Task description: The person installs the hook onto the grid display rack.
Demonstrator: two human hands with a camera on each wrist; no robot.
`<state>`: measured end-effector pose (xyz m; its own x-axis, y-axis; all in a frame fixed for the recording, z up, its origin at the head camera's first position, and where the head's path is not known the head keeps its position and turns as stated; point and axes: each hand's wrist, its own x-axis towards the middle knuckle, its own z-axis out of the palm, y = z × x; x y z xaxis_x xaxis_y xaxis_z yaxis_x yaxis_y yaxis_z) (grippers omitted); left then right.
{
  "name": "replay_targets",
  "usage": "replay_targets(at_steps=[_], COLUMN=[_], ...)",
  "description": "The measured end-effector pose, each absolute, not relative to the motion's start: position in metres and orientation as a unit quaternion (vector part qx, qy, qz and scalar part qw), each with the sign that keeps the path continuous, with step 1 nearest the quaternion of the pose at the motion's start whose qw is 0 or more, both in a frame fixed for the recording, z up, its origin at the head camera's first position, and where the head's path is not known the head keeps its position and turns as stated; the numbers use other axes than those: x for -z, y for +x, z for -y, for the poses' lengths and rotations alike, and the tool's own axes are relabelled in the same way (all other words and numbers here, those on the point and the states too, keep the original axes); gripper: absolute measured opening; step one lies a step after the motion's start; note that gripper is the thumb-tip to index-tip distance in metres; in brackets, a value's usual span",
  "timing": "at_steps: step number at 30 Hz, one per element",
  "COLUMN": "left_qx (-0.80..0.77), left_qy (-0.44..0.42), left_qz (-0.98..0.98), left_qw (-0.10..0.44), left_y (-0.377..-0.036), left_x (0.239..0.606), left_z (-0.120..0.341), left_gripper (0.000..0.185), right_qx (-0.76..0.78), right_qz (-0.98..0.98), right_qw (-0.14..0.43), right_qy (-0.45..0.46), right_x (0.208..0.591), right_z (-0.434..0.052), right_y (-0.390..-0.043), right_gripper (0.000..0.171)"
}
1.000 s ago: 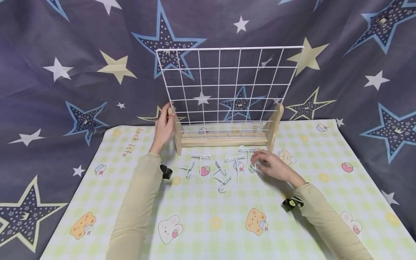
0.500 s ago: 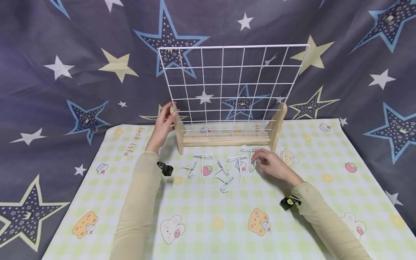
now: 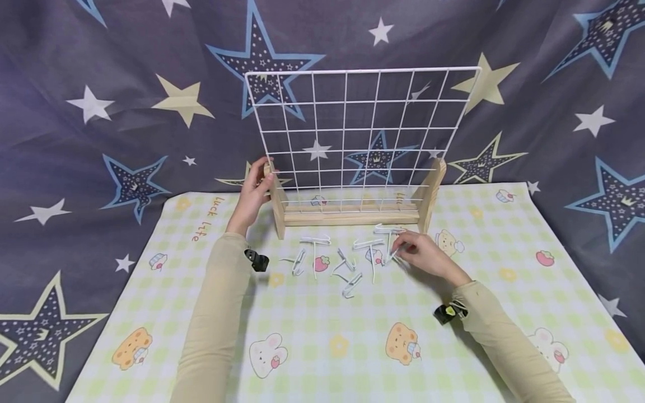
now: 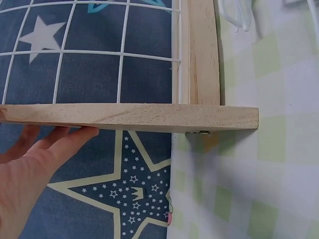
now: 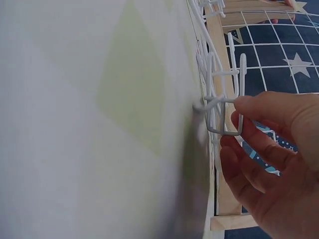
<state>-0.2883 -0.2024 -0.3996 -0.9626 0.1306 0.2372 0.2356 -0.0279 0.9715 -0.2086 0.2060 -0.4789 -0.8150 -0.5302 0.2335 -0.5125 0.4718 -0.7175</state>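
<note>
Left hand [image 3: 250, 196] grips the left wooden upright [image 3: 278, 211] near its top, thumb and fingers about the edge; how firmly, I cannot tell. Right hand [image 3: 425, 254] pinches a white wire hook [image 5: 224, 133] between thumb and fingertips, just above or on the patterned cloth [image 3: 312, 319]; contact with the cloth is not clear to me. This held hook sits at the right end of the loose group, near side of the right wooden upright [image 3: 432, 193]. I count six others to its left and far side. Main risk, as I judge it: the held hook's bent wire snagging the far hook [image 3: 388, 230], whose stem runs close beside it, and dragging it along. A thin, fingertip-only pinch could also let the wire twist. The white grid [image 3: 344, 130] rises tall above a narrow wooden base [image 3: 351, 219]; a knock from the right hand might tip or slide it should the left grip be loose.
</note>
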Motion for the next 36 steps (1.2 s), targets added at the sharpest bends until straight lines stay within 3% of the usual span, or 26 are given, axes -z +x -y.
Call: replay_targets(at_steps=[15,26,36], left_qx=[0.689,0.691,0.69], left_qy=[-0.113,-0.115,-0.113], left_qz=[0.715,0.712,0.714], left_qw=[0.036,0.043,0.042], left_y=[-0.289,-0.289,-0.29], left_x=[0.4,0.4,0.401], left_z=[0.203,0.202,0.2], left_gripper=[0.047,0.048,0.049], right_qx=[0.453,0.482,0.515], right_qz=[-0.847,-0.844,-0.83], right_qw=[0.021,-0.011,-0.036], right_qy=[-0.278,-0.235,-0.21], right_x=[0.478,0.443,0.441], right_z=[-0.206,-0.193,-0.191], right_y=[-0.203,-0.184,-0.189], right_gripper=[0.013,0.011,0.011])
